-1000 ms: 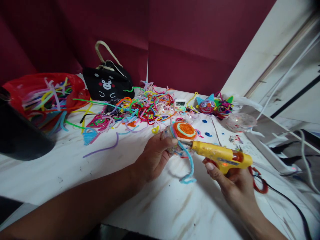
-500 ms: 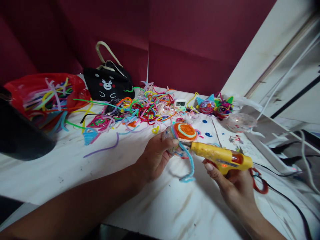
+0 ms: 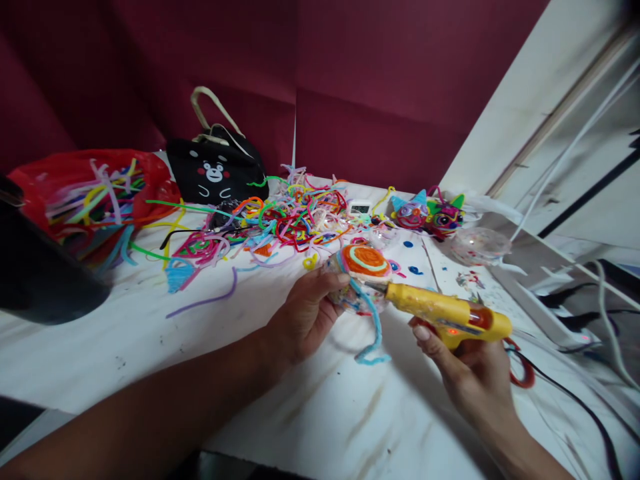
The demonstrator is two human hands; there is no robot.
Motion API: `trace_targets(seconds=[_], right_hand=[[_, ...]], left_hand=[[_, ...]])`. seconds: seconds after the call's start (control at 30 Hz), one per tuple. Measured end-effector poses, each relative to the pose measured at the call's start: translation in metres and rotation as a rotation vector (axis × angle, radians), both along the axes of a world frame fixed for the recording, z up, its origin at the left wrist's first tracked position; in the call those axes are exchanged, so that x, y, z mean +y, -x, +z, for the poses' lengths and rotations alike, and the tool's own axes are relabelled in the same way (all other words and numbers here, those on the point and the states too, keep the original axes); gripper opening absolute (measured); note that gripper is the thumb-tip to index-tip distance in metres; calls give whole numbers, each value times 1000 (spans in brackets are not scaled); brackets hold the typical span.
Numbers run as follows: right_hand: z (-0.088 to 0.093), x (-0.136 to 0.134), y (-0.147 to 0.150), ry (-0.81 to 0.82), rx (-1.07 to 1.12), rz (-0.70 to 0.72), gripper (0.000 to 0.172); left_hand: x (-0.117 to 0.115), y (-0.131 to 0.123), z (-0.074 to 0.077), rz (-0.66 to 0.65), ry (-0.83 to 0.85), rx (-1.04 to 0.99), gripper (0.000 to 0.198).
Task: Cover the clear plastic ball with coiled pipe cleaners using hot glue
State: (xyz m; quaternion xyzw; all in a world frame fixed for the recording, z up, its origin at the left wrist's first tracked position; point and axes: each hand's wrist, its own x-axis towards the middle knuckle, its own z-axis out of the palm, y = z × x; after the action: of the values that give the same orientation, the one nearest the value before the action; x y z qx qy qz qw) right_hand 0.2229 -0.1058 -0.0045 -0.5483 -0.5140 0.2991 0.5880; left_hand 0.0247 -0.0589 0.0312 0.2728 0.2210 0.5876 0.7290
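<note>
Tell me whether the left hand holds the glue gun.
No, the right hand grips the yellow glue gun, while the left hand holds the orange-topped round piece.

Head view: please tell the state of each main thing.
Glue gun: red light on, in right hand
Craft piece: held in left hand
Light-blue strip: hanging, lower end bent
Red bag: open, coloured strips inside
Black bag: standing upright
Scissors: partly hidden, opening unclear

Nothing could be read! The glue gun (image 3: 425, 302) wore a blurred label (image 3: 467, 329), and the little display (image 3: 360, 209) was too small.
</note>
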Motion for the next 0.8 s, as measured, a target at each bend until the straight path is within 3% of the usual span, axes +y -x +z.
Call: trace_targets(seconds=[0.27,0.4,0.53,0.67,0.8], right_hand=[[1,0,-5,5,18,3,36],[2,2,-8,12,42,45,32],[-2,6,-13,28,143,135,28],[-5,9,-19,60,196,290,22],[5,12,-23,120,286,408,23]], left_hand=[[2,3,3,11,106,-49,15],[2,4,5,4,127,-64,23],[2,5,7,-14,131,-68,29],[1,6,8,-22,136,-50,22],[4,8,8,-21,98,-56,15]])
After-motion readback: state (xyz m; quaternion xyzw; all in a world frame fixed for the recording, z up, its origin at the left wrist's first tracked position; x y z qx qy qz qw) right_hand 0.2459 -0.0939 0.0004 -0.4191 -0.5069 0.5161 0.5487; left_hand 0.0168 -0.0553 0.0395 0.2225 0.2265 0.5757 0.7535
